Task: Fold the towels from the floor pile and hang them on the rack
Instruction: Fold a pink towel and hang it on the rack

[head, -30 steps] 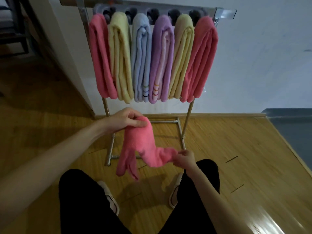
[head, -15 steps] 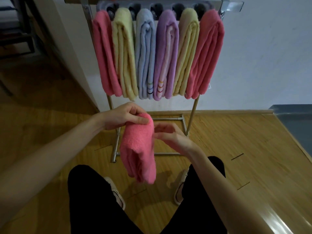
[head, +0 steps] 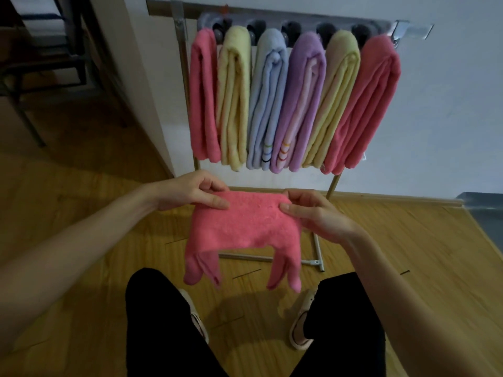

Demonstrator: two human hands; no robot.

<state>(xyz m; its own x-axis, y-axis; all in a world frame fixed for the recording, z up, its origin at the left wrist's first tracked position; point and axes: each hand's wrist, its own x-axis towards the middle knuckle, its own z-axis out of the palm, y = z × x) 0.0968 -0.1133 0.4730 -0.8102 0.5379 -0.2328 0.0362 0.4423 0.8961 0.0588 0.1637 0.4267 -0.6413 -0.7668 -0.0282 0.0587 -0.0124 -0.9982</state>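
A pink towel [head: 245,227] is stretched flat between my hands, in front of the rack and above my knees. My left hand [head: 190,190] pinches its top left corner and my right hand [head: 313,213] pinches its top right corner. Its lower corners hang down in loose points. The metal rack [head: 317,247] stands against the white wall. Several folded towels hang side by side on it: pink [head: 204,99], yellow [head: 234,99], blue [head: 268,104], purple [head: 299,104], yellow [head: 336,99] and pink [head: 367,104]. No floor pile is in view.
Wooden floor [head: 408,254] lies around the rack's base. A dark metal frame [head: 40,63] stands at the far left beyond a wall corner. A grey floor section [head: 487,219] begins at the right. My legs in black trousers and pale slippers are below the towel.
My right hand came up from the towel's lower end to its top edge. Then both hands moved apart and spread the towel out flat. The view has tilted down slightly.
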